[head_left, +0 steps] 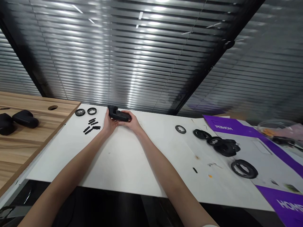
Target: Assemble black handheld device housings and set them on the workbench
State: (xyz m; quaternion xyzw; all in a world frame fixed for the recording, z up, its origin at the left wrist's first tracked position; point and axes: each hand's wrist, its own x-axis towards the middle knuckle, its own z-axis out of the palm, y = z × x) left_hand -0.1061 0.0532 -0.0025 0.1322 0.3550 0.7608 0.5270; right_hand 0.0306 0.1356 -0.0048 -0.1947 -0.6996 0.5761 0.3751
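Note:
Both of my hands hold one black plastic housing [119, 115] above the far part of the white table. My left hand [109, 123] grips its left end, which has a raised, blocky part. My right hand [133, 122] is wrapped round the longer, rounded right end. The housing's underside is hidden by my fingers. Left of my left hand lie several small black strips [92, 126]. Behind them are two black rings, one [92, 111] nearer my hand and another [80, 112] farther left.
Right of my hands lie a flat ring [181, 129], several black rings in a pile [224, 147] and a larger ring [244, 169]. A purple and white box [251, 138] covers the right end. Black curved pieces [25, 119] rest on the wooden table [47, 126]. Blinds stand behind.

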